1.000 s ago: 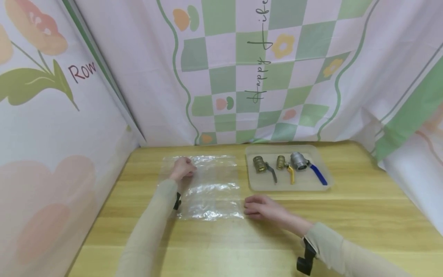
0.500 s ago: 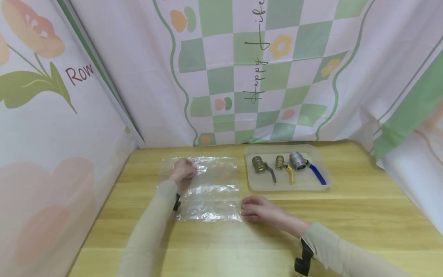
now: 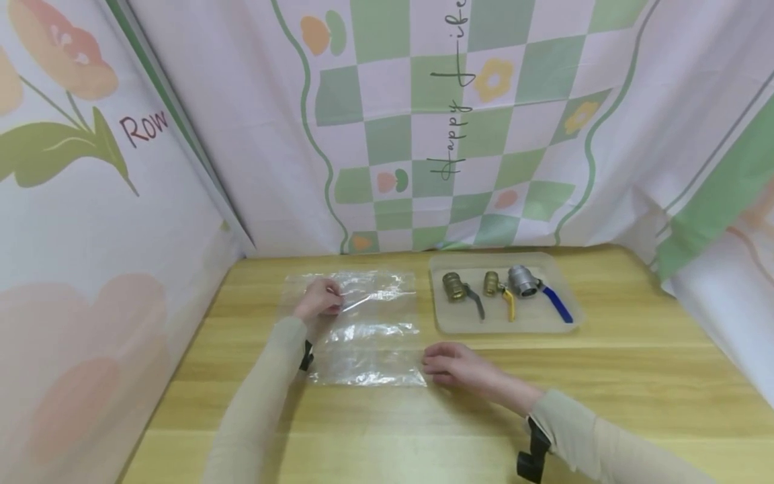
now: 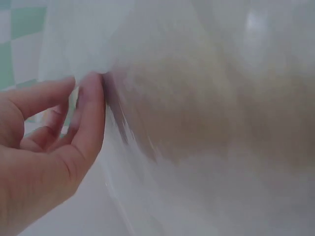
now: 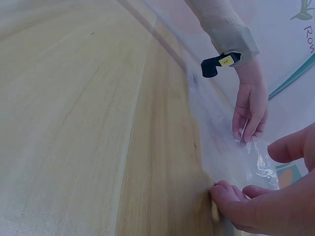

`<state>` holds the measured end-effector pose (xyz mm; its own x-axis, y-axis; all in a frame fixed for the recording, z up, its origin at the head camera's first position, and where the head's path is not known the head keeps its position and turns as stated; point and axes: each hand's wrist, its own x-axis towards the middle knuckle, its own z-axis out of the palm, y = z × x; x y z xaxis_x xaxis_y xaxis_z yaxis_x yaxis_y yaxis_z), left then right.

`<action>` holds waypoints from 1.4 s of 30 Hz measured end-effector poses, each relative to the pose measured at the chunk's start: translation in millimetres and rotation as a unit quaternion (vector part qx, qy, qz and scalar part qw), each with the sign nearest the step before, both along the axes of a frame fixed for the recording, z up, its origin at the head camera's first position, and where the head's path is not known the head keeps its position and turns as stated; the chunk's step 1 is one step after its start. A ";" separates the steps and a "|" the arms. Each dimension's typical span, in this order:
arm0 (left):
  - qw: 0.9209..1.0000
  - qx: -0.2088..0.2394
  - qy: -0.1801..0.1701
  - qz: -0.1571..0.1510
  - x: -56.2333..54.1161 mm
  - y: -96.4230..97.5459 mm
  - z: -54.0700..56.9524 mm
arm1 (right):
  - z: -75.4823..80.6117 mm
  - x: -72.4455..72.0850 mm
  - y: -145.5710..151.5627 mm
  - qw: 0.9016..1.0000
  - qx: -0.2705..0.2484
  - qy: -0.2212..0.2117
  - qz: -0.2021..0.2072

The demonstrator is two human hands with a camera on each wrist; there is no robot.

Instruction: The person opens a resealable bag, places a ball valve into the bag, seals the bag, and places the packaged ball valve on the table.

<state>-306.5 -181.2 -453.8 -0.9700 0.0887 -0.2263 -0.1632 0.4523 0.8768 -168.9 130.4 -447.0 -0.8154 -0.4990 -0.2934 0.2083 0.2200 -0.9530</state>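
Observation:
A clear plastic bag (image 3: 369,343) lies flat and wrinkled on the wooden table. My left hand (image 3: 318,299) is over its upper left part. In the left wrist view, fingertips of the left hand (image 4: 59,132) touch the film (image 4: 197,113), with a gap between thumb and index finger. At the bag's lower right edge is my right hand (image 3: 456,366). From the right wrist, the right hand (image 5: 266,196) has its thumb well apart from the fingers, which touch the table at the bag's edge.
Right of the bag stands a translucent plastic tray (image 3: 471,327). It holds a brass ball valve with a grey lever (image 3: 453,287), a smaller one with a yellow lever (image 3: 491,284), and a silver one with a blue lever (image 3: 523,281). Patterned curtains (image 3: 393,141) hang behind the table (image 3: 375,430).
A bright crease now runs across the film from my left fingertips, which have shifted slightly. My right hand has edged left to the bag's border. The tray and valves stay put.

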 end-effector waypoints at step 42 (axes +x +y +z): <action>0.984 0.007 -0.043 -0.171 23.8 -11.6 1.0 | -6.9 -4.3 3.0 0.998 -0.024 -0.055 0.020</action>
